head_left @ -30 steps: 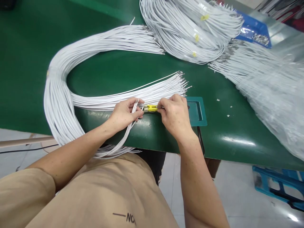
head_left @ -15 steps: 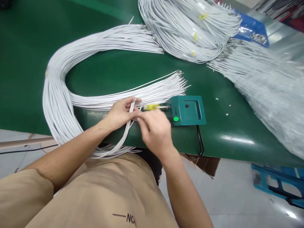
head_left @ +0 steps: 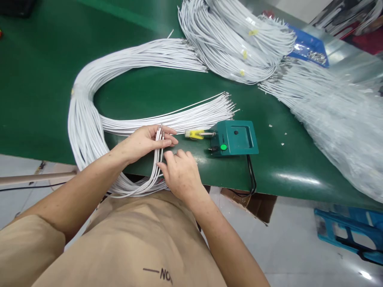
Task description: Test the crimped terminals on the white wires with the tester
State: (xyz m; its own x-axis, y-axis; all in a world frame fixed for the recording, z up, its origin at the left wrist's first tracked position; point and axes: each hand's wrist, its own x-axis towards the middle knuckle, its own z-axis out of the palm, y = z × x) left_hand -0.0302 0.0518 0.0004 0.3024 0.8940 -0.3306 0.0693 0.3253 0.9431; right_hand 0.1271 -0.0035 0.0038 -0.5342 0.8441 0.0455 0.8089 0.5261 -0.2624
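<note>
Several white cables [head_left: 156, 159] with metal terminals at their tips stand pinched between the thumb and fingers of my left hand [head_left: 146, 139]. They bend down and join the big cable bundle at the bench edge. Just right of them is my right hand [head_left: 181, 171], fingers loosely curled and thumb apart from the index finger. Its thumb tip lies against or very close to the cables; I cannot tell which. Right of both hands sits a green bench device [head_left: 236, 137] with a green button and a yellow-wrapped metal rod [head_left: 196, 134] sticking out leftward.
A large white cable bundle [head_left: 85, 107] curves in a U on the green bench [head_left: 38, 71]. Coiled cables [head_left: 230, 40], a blue tray [head_left: 308, 44] of small metal parts and plastic-covered cables [head_left: 335, 107] lie farther right. A cardboard box [head_left: 260, 207] and blue stool [head_left: 350, 231] are below.
My right hand has drawn away from my left fingertips, down and slightly left. My left hand, still holding the cables, has shifted a little left, and its fingers are more extended.
</note>
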